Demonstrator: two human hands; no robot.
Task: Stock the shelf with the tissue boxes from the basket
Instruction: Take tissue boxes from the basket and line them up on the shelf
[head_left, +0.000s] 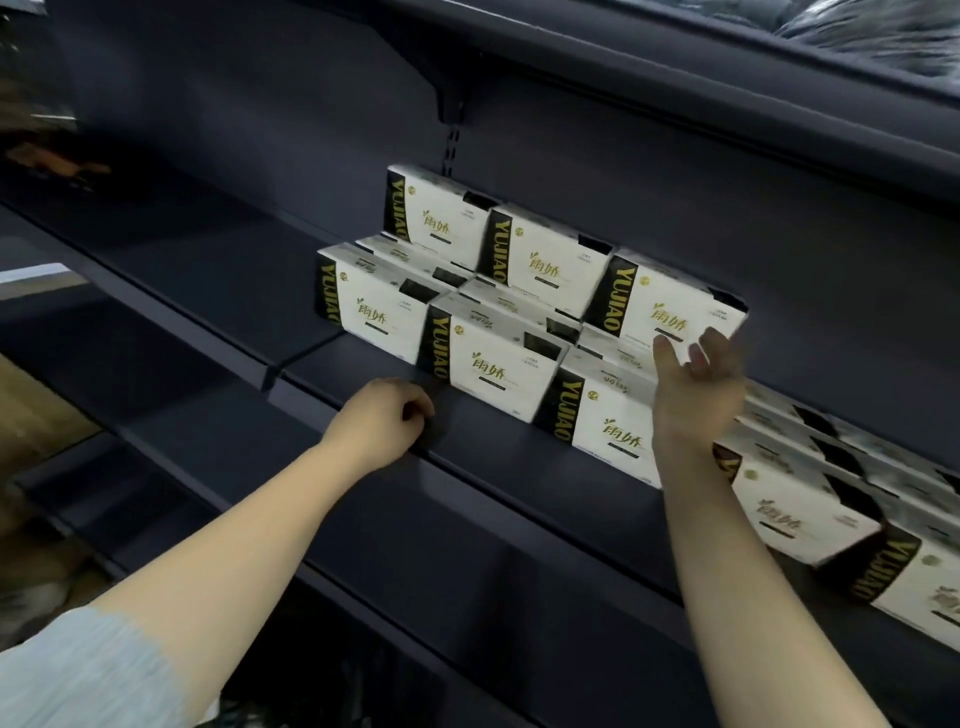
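Observation:
Several white tissue boxes with black-and-gold ends stand in two tiers on the dark shelf (218, 260). The top tier's rightmost box (670, 306) sits tilted. My right hand (696, 379) is raised in front of it, fingers apart, fingertips at its lower front face, holding nothing. My left hand (384, 421) is curled shut with nothing in it and rests on the shelf's front lip, just left of a front-row box (493, 364). More boxes (810, 504) lie in a row at the right. The basket is out of view.
An upper shelf (675, 88) overhangs the boxes, held by a bracket (452, 104). The shelf's left part is bare. A lower shelf edge (467, 571) runs under my arms. Dim goods sit at the far left (57, 161).

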